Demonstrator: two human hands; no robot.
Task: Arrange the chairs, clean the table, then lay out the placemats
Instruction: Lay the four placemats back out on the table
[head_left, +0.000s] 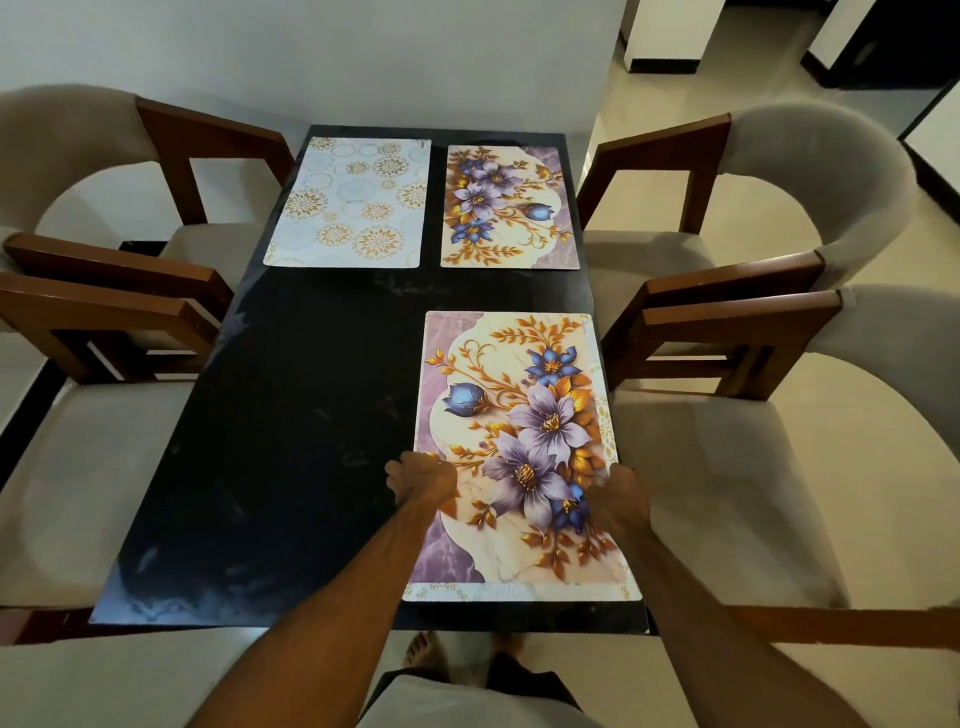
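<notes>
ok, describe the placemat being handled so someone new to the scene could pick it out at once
On the dark table sit three placemats, two at the far end and one near the person. It is the near one, the floral placemat on the right side, with the left hand and right hand at its edges. The far floral placemat looks alike, but no hand touches it.

I'm looking at a home dining room: a dark desk (270, 415) with floral placemats (519, 452) on it, cushioned wooden armchairs (779, 322) along both its sides, and cream floor tiles (909, 249) beyond the chairs.
</notes>
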